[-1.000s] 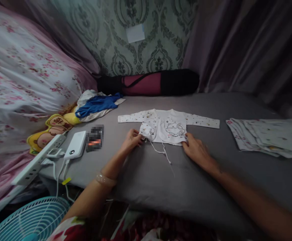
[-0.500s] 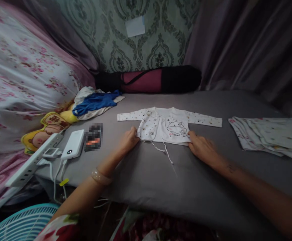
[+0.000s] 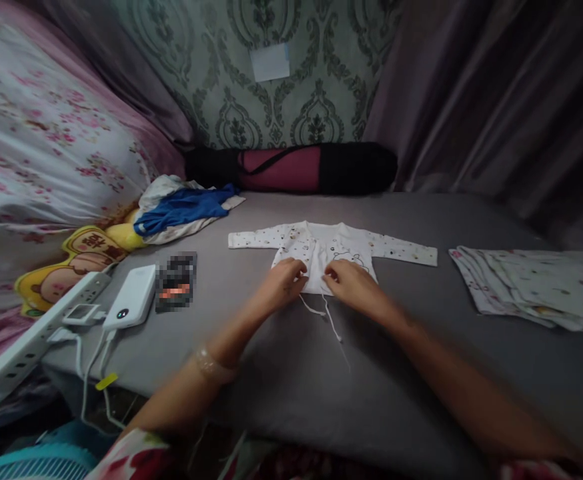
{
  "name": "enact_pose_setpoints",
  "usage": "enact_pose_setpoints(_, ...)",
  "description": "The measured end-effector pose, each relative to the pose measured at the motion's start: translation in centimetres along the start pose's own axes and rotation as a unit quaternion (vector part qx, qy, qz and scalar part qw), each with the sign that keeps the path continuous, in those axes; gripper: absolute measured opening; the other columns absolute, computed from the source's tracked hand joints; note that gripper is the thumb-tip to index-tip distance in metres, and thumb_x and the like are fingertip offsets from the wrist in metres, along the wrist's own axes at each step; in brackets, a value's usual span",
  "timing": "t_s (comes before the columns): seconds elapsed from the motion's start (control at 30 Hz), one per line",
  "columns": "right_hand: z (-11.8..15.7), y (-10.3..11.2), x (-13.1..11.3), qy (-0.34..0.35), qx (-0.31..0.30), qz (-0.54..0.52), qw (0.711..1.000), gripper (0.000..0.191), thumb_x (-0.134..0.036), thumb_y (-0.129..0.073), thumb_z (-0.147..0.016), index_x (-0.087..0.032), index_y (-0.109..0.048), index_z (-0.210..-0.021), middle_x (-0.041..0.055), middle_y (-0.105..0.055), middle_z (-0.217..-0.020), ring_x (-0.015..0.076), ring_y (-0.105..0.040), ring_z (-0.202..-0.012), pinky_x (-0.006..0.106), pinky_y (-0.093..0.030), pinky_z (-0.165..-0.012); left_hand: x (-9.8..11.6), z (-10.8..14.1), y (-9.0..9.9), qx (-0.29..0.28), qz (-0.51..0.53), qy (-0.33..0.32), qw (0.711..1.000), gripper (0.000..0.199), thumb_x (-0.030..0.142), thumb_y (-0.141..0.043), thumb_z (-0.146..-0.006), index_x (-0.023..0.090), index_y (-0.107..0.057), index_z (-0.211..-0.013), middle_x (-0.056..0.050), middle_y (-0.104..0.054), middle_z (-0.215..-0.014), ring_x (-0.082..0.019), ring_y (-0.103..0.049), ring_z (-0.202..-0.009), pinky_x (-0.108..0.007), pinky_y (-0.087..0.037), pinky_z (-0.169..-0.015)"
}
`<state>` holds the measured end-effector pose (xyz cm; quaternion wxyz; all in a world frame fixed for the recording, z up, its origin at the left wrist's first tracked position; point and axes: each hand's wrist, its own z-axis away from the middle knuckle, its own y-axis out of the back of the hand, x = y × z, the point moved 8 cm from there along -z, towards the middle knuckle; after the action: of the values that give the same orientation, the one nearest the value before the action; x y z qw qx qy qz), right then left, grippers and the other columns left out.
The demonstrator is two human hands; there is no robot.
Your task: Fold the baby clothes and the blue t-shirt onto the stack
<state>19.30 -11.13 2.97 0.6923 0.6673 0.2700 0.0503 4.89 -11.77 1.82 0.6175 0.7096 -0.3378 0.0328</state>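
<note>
A small white baby shirt [image 3: 331, 233] lies spread on the grey sheet with both sleeves stretched out sideways. It has specks on the sleeves and a cartoon animal on one front panel, partly covered by my right hand. My left hand [image 3: 287, 281] is closed at the edge of the speckled front panel, fingertips bent onto the cloth. Opposite it, my right hand [image 3: 350, 285] pinches near the edge of the other panel. Two thin white ties [image 3: 332, 321] trail from the lower hem towards me.
Folded patterned cloths [image 3: 536, 287] are stacked at right. To the left lie a white power bank [image 3: 134, 297], a power strip [image 3: 46, 333] with cables, a yellow cushion [image 3: 61, 273] and a blue garment [image 3: 186, 208]. A long black-and-maroon bag [image 3: 281, 168] lies along the wall; a fan [image 3: 41, 463] stands lower left.
Both hands have left the lower side corners of the shirt and moved inward to the front opening edges. The view has tilted slightly, so the things sit lower.
</note>
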Motion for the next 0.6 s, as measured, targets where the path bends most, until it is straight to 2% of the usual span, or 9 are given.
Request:
enact_pose_setpoints(0.1, -2.5, -2.3, -0.6, -0.039, -0.034, -0.015, 0.999, 0.022, -0.029, -0.052, -0.087, -0.015, -0.058, -0.102, 0.0118, -0.065, -0.105, 0.0221, -0.059, -0.098, 0.028, -0.04, -0.079, -0.3, -1.5, -2.3, -0.035, -0.041, 0.075, 0.996, 0.014, 0.021, -0.055, -0.08, 0.017, -0.058, -0.093, -0.006, -0.062, -0.088, -0.018, -0.059, -0.082, -0.029, -0.045, -0.074)
enact_pose_setpoints(0.2, -3.2, -3.7, 0.2, -0.071, -0.054, -0.032, 0.996, 0.032, -0.035, -0.057, -0.081, -0.014, -0.057, -0.106, 0.0145, -0.064, -0.108, 0.0246, -0.06, -0.099, 0.028, -0.041, -0.078, -1.5, -1.5, -2.8, -0.041, -0.065, 0.139, 0.987, 0.02, 0.03, -0.058, -0.08, 0.017, -0.057, -0.095, -0.007, -0.062, -0.093, -0.019, -0.06, -0.084, -0.029, -0.045, -0.074)
enact_pose_setpoints(0.3, -3.3, -3.7, 0.8, -0.065, -0.044, -0.035, 0.996, 0.025, -0.026, -0.054, -0.081, -0.014, -0.058, -0.102, 0.0139, -0.066, -0.104, 0.0239, -0.061, -0.096, 0.028, -0.041, -0.076, -1.8, -1.3, -2.7, -0.045, -0.062, 0.138, 0.988, 0.028, 0.039, -0.061, -0.078, 0.017, -0.056, -0.096, -0.007, -0.062, -0.096, -0.02, -0.06, -0.087, -0.028, -0.045, -0.075)
enact_pose_setpoints(0.4, -3.5, -3.2, 1.2, -0.052, -0.023, -0.051, 0.997, 0.019, -0.018, -0.051, -0.08, -0.015, -0.061, -0.095, 0.0128, -0.068, -0.097, 0.0219, -0.063, -0.091, 0.026, -0.041, -0.072, -1.7, -1.5, -2.8, -0.06, -0.068, 0.126, 0.988, 0.024, 0.035, -0.061, -0.078, 0.017, -0.058, -0.093, -0.007, -0.063, -0.092, -0.02, -0.06, -0.087, -0.028, -0.045, -0.075)
enact_pose_setpoints(0.5, -3.9, -3.7, 2.5, -0.076, -0.058, -0.159, 0.983, 0.013, -0.017, -0.054, -0.078, -0.014, -0.064, -0.087, 0.0072, -0.067, -0.077, 0.0157, -0.062, -0.066, 0.023, -0.042, -0.06, -1.5, -1.7, -2.8, -0.067, -0.095, 0.127, 0.985, 0.012, 0.024, -0.056, -0.078, 0.017, -0.062, -0.086, -0.007, -0.064, -0.086, -0.02, -0.06, -0.085, -0.029, -0.045, -0.077)
enact_pose_setpoints(0.6, -4.1, -4.2, 3.7, -0.108, -0.099, -0.33, 0.933, 0.009, -0.016, -0.055, -0.077, -0.014, -0.063, -0.081, -0.0004, -0.058, -0.06, 0.0093, -0.051, -0.046, 0.02, -0.039, -0.049, -1.5, -1.9, -2.4, -0.055, -0.108, 0.143, 0.982, 0.014, 0.017, -0.051, -0.077, 0.017, -0.065, -0.081, -0.008, -0.066, -0.082, -0.021, -0.06, -0.084, -0.03, -0.044, -0.076)
